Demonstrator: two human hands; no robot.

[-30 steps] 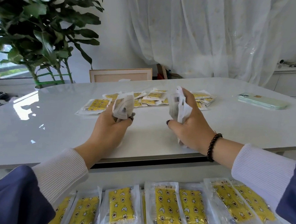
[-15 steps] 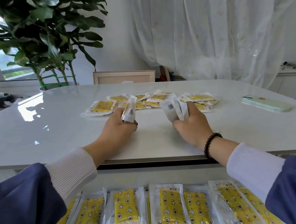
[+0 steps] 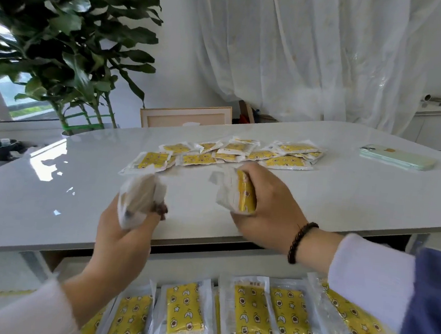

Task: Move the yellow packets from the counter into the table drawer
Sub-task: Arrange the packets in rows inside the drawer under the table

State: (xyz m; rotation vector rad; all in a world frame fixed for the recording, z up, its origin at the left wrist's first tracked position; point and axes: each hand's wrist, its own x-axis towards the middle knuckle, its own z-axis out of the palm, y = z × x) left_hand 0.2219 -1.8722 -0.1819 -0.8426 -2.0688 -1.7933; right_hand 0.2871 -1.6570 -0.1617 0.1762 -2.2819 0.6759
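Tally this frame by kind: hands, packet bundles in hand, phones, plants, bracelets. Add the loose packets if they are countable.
Hands: 2 (left hand, right hand)
Packet bundles in hand: 2 (left bundle, right bundle)
Phone: 1
Plant: 1
Bracelet: 1
Total: 7
Loose packets on the counter and drawer packets overlap too much to count exactly.

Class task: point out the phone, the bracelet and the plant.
phone (image 3: 398, 159): head view, middle of its back.
bracelet (image 3: 300, 240): head view, beads on the right wrist.
plant (image 3: 65, 30): head view, its leaves.
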